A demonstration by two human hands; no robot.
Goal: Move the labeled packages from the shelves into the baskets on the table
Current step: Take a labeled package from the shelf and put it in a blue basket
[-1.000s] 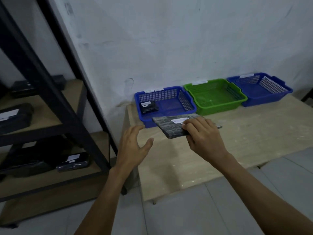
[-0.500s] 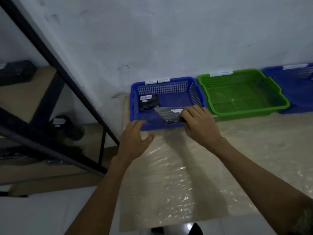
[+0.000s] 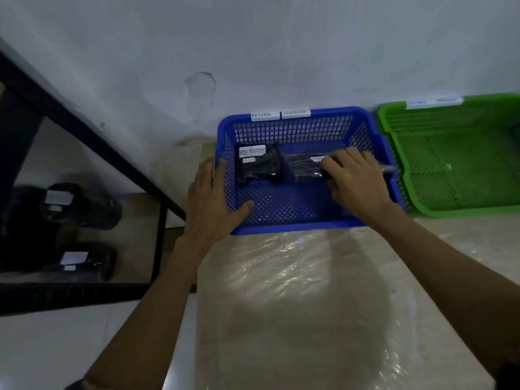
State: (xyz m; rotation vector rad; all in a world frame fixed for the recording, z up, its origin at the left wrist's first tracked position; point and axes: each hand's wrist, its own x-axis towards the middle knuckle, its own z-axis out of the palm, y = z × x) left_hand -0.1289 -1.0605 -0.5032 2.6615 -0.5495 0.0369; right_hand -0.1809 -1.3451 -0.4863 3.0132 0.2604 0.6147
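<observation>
A blue basket [image 3: 295, 226] with two white tags on its back rim stands against the wall on the table. Inside it at the left lies a black package [image 3: 260, 168] labelled RETURN. My right hand [image 3: 354, 184] grips a flat dark package [image 3: 302, 167] with a white label, low inside the basket to the right of the first one. My left hand [image 3: 211, 204] rests on the basket's left front corner, thumb inside the wall, fingers along the outside.
A green basket [image 3: 461, 209] stands right of the blue one. The table top [image 3: 295, 305] is covered in shiny plastic film. At the left a black-framed shelf [image 3: 84, 136] holds two dark labelled packages [image 3: 78, 206] [image 3: 81, 263].
My right hand has carried the flat package over the front rim and down into the blue basket. My left hand moved forward onto the basket's left corner. The view came closer.
</observation>
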